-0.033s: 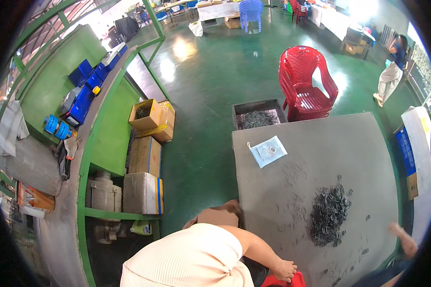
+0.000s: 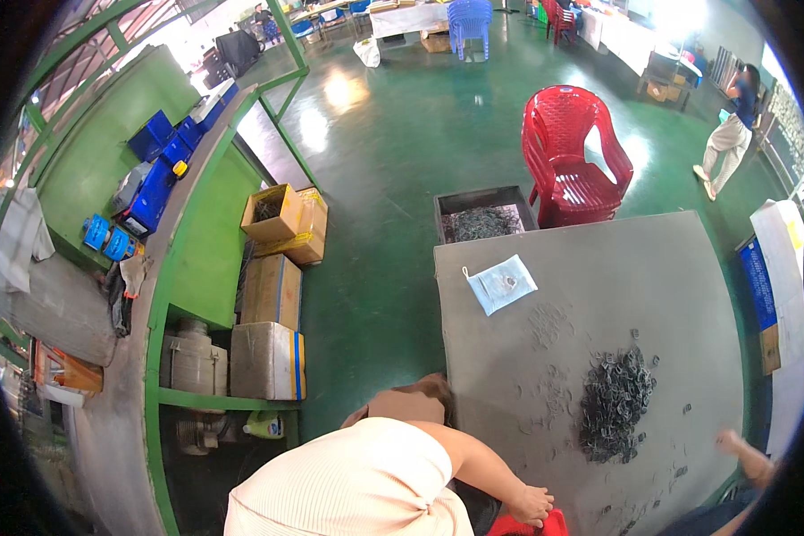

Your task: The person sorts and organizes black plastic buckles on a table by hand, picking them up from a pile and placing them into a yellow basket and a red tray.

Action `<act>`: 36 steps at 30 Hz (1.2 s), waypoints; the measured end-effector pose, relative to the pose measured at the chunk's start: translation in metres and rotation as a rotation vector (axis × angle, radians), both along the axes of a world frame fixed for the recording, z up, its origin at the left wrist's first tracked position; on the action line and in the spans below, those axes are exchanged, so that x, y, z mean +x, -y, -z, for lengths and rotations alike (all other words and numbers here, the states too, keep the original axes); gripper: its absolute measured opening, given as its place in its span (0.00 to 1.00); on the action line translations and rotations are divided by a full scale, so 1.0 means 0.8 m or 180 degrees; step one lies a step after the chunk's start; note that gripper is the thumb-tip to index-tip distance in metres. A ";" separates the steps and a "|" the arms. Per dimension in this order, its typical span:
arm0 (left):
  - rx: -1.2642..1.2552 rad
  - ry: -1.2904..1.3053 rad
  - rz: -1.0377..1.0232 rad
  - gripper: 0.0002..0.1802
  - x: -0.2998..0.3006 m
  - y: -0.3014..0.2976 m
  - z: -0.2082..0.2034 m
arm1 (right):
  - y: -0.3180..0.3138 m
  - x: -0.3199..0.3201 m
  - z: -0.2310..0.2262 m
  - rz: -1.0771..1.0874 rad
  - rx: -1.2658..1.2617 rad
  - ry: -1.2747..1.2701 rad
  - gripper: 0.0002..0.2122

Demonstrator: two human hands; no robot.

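Note:
My left arm reaches out of a cream ribbed short sleeve at the lower middle. At its end my left hand (image 2: 531, 506) holds the rim of a red plastic container (image 2: 552, 524) at the table's near edge; most of the container is out of the picture. My right hand does not show. On the grey table (image 2: 590, 259), right of my left hand, lies a heap of small black clip-like pieces (image 2: 615, 406), with thinner scatterings of them around it. A light blue face mask (image 2: 502, 285) lies flat towards the table's far left corner.
A co-worker's blurred hand (image 2: 746, 454) hovers over the table's right edge. Beyond the table stand a dark crate (image 2: 441, 213) of black pieces and stacked red chairs (image 2: 570, 170). Cardboard boxes (image 2: 272, 290) line the green shelf frame at left. A person (image 2: 731, 129) walks at far right.
The co-worker's hand at the right has come a little further left over the table. At the far right the walking person's legs have shifted. My left hand stays on the red container.

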State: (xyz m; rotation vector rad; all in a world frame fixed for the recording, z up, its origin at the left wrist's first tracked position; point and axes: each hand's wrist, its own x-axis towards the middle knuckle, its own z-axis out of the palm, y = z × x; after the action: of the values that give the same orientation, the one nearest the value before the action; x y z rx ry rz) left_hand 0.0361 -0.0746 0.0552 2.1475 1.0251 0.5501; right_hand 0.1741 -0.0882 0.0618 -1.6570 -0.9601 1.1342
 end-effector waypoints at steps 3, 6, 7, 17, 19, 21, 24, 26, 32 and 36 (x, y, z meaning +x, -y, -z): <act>-0.0070 0.0036 -0.0099 0.23 -0.015 -0.003 0.003 | -0.021 -0.047 0.005 -0.0604 0.0754 0.1097 0.11; -0.0277 0.0035 -0.0168 0.23 -0.042 -0.004 -0.009 | -0.029 -0.076 0.022 -0.0945 0.1445 0.2003 0.13; -0.0356 0.0016 -0.0206 0.23 -0.055 -0.005 -0.012 | -0.032 -0.081 0.028 -0.0981 0.1640 0.2254 0.14; -0.1245 -0.1014 -0.0040 0.13 -0.242 -0.007 -0.021 | -0.049 -0.137 0.076 -0.0421 0.0980 0.3492 0.20; -0.1068 -0.1207 -0.0389 0.13 -0.308 0.006 -0.019 | -0.059 -0.177 0.073 0.0041 0.0115 0.3271 0.20; -0.1234 -0.1415 -0.0517 0.13 -0.364 0.028 0.017 | -0.061 -0.191 0.093 -0.0081 -0.0094 0.3694 0.22; -0.1373 -0.0830 -0.1188 0.12 -0.370 0.043 0.054 | -0.072 -0.171 0.146 0.0684 -0.0959 0.3642 0.25; -0.1260 -0.0968 -0.0586 0.12 -0.357 0.035 0.053 | -0.080 -0.176 0.158 0.0788 -0.1102 0.3411 0.27; -0.0122 -0.1157 0.1027 0.20 -0.318 0.038 0.073 | -0.082 -0.303 0.141 -0.0670 0.0037 0.3063 0.28; 0.0942 -0.1067 0.1676 0.28 -0.256 0.033 0.128 | -0.078 -0.341 0.094 -0.1406 0.0729 0.2167 0.25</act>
State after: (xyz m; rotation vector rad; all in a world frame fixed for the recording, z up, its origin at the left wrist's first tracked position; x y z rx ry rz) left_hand -0.1686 -0.1008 -0.0468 2.7045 0.5150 0.0904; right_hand -0.0985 -0.0257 -0.0138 -1.7087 -1.8851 0.6751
